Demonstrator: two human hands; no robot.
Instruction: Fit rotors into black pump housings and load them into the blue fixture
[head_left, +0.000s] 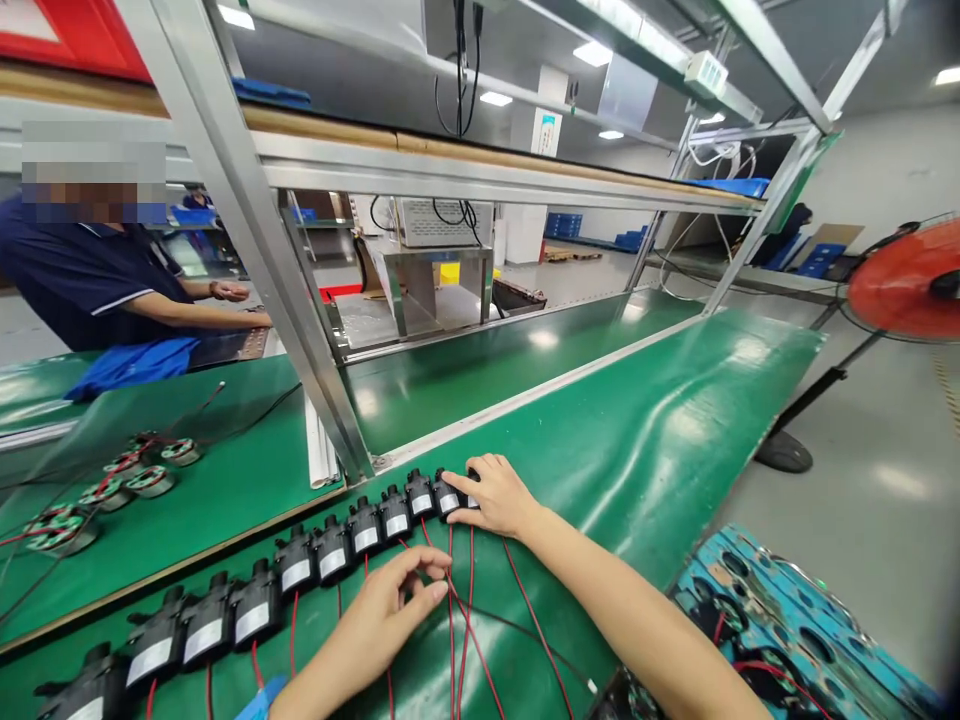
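Note:
Small black pumps [365,525] with white labels and red wires stand in a long slanting row on the green bench mat. My right hand [499,498] is closed around the pump [473,497] at the far end of the row, which its fingers mostly hide. Its index finger and thumb reach over the neighbouring pump [447,495]. Nearer to me, my left hand [390,605] hovers over the mat with loosely curled fingers, thumb and forefinger apart. Its fingertips are beside the red wires [451,640]; whether they touch is unclear.
A blue tray [795,620] with round holes and black parts lies at lower right. Several motor parts [150,480] rest on the left bench. An aluminium post [255,230] rises beside the row. A co-worker [97,260] works at left; an orange fan [911,285] stands at right.

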